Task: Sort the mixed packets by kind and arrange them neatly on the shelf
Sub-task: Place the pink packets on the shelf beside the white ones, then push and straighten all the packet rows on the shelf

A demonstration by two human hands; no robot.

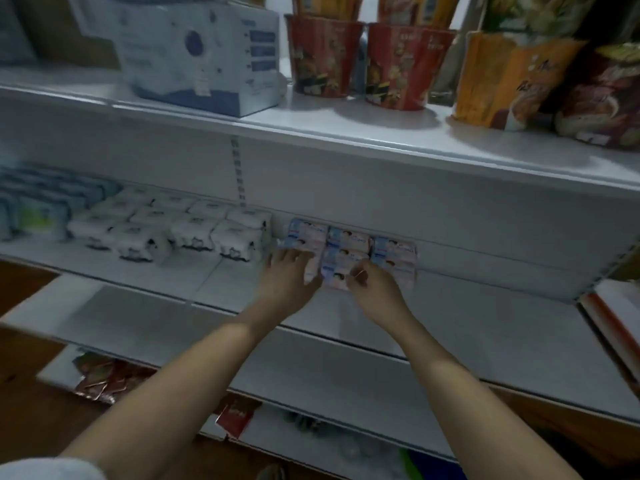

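Observation:
Several pink-and-blue packets [349, 244] lie in rows against the back wall of the middle white shelf [485, 327]. My left hand [289, 275] lies with straight fingers on the left packets of the group. My right hand [372, 284] pinches the front edge of a middle pink-and-blue packet [337, 268]. To the left stands a neat block of white packets [180, 226]. Further left are blue packets [52, 192] and a green-and-white packet [41, 218].
The upper shelf carries a white-and-blue tissue pack [197, 53], two red noodle cups [363, 60] and orange snack bags [505, 77]. Red sachets [104, 375] lie on the lowest shelf. A red-edged white object [616, 313] sits at the right end.

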